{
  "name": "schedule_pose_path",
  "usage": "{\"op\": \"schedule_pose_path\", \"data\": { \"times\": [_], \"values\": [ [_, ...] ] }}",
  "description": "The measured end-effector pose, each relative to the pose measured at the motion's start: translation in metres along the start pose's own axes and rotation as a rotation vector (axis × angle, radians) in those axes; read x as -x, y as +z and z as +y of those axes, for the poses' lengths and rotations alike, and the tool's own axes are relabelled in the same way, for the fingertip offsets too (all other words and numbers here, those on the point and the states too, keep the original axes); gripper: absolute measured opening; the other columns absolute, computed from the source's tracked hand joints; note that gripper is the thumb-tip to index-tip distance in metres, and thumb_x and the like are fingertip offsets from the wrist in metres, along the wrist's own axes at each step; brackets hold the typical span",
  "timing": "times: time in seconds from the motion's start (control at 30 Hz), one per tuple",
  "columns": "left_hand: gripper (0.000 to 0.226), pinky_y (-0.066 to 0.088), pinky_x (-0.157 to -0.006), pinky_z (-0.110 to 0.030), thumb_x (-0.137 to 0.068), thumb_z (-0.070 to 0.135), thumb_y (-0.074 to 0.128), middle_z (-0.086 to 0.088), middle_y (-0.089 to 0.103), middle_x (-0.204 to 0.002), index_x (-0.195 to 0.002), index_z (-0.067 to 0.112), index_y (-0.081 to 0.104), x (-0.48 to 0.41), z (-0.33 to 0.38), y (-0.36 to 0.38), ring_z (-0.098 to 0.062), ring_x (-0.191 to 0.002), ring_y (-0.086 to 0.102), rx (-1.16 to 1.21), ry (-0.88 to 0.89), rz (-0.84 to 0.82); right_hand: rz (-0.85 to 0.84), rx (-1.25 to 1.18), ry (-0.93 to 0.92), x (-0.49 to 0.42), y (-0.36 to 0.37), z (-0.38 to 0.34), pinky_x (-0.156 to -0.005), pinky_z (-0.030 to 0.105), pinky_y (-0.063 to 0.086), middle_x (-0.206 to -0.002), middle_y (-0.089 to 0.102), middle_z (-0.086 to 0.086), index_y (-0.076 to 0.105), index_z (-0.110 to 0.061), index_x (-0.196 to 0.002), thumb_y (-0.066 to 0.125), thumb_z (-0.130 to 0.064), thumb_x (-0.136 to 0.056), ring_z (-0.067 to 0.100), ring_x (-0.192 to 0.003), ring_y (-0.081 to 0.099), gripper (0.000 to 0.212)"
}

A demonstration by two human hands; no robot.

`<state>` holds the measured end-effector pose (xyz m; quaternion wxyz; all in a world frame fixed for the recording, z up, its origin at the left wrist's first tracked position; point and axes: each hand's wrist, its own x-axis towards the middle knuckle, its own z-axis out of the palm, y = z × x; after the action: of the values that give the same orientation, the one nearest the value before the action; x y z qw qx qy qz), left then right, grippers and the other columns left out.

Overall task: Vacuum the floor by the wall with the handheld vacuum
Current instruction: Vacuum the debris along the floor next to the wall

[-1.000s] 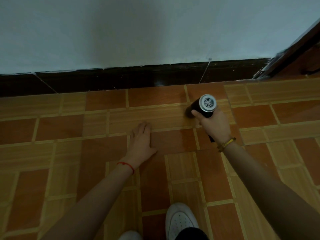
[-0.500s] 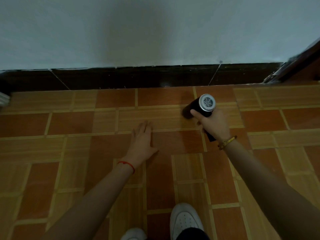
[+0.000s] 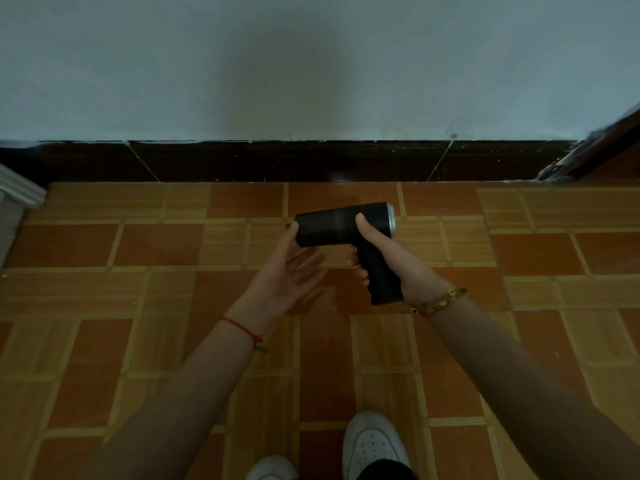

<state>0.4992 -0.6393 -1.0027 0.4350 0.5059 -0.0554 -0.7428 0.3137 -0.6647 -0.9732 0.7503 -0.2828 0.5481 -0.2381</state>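
A black handheld vacuum with a silver rear end is held level above the tiled floor, its barrel lying left to right. My right hand is closed around its pistol grip, thumb resting on the barrel. My left hand is raised off the floor, palm up with fingers spread, and its thumb touches the vacuum's left end. The white wall and its dark skirting run across just beyond the vacuum.
A white moulded object juts in at the left edge by the skirting. A dark door frame stands at the right end of the wall. Two white shoes show at the bottom edge.
My left hand lifted off the floor and turned palm up to meet the vacuum's front end. My right hand raised the vacuum and turned it sideways.
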Motion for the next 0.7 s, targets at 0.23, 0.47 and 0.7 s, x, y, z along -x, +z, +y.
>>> {"op": "schedule_pose_path", "data": {
  "times": [0.23,0.47,0.7],
  "values": [
    [0.039,0.053,-0.091,-0.032,-0.087,0.031,0.067,-0.010,0.062,-0.120,-0.122,0.016,0.056,0.019,0.009,-0.005,-0.025,-0.113,0.062,0.030,0.157,0.038,-0.162,-0.027,0.031,-0.002,0.021,0.008,-0.045,0.020,0.047,-0.075,0.066,0.003,0.057,-0.014,-0.082,0.063,-0.061,-0.076,0.010,-0.048,0.053,0.047],
    [0.051,0.050,-0.101,-0.035,-0.079,0.033,0.072,-0.013,0.063,-0.125,-0.124,0.013,0.057,0.030,0.013,-0.029,-0.026,-0.116,0.063,0.064,0.228,0.082,-0.220,0.015,0.001,-0.009,0.044,0.015,-0.046,0.021,0.047,-0.077,0.065,0.005,0.057,-0.014,-0.087,0.064,-0.062,-0.073,0.011,-0.049,0.053,0.050],
    [0.034,0.054,-0.091,-0.030,-0.087,0.029,0.067,-0.009,0.065,-0.118,-0.116,0.015,0.060,0.038,0.020,-0.045,-0.023,-0.111,0.064,0.083,0.285,0.143,-0.200,0.080,0.011,-0.015,0.065,0.016,-0.055,0.026,0.054,-0.084,0.070,0.006,0.061,-0.010,-0.104,0.061,-0.062,-0.075,0.015,-0.058,0.061,0.059]
  ]
}}
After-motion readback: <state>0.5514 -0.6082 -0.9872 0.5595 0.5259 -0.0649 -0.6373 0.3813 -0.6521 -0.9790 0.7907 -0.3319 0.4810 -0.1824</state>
